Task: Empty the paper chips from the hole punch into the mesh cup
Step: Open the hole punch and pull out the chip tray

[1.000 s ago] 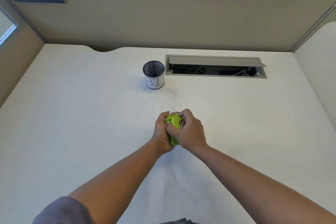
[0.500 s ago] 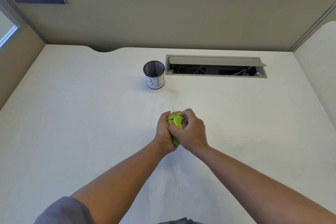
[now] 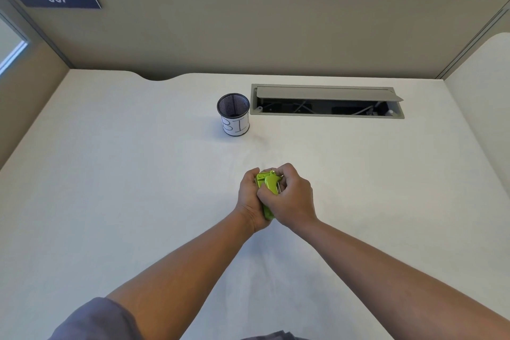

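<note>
I am gripping the hole punch (image 3: 267, 190) between both hands, low over the desk (image 3: 110, 201) in front of me. My left hand (image 3: 249, 201) is wrapping its near and left side, fingers curled shut around the green body. My right hand (image 3: 292, 201) is closing over the right side, fingers bent in against the top end, where a strip of metal is showing. I cannot tell whether the chip tray is open; my hands are hiding the underside. The punch's long axis is running away from me, tilted a little to the left at its far end.

Farther out, the mesh cup (image 3: 234, 114) is standing upright, well apart from my hands, ahead and slightly to the left. That is the relation I am judging the coming move on: the far end of the punch is already pointing roughly toward the cup, and my left hand is sitting nearer to it. Just to the right of the cup, the cable hatch (image 3: 328, 102) is lying open in the desk, close enough to catch stray chips.
</note>
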### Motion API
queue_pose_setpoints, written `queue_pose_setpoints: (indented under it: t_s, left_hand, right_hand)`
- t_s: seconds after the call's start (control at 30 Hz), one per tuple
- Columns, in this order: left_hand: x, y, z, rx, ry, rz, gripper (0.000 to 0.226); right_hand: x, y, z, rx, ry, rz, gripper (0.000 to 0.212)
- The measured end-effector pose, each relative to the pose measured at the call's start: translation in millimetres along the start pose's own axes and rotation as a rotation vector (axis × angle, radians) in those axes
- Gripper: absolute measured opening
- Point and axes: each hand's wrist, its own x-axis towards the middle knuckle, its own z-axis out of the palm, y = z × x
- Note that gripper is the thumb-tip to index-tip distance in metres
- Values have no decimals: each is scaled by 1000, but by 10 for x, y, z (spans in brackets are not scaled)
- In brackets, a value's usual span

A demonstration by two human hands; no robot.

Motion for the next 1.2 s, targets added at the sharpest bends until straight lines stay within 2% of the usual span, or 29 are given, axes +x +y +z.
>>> queue_pose_setpoints:
  t_s: [0.73, 0.93, 1.2]
  left_hand:
    - [44, 18, -33, -26, -59, -25, 52]
    - [43, 30, -58, -42, -88, -36, 57]
    - [48, 25, -61, -18, -101, 1, 52]
  right_hand:
    - [45, 42, 8, 27, 50, -70, 30]
    - [21, 34, 21, 57, 58, -31, 32]
    - [8, 0, -1, 111, 52, -17, 31]
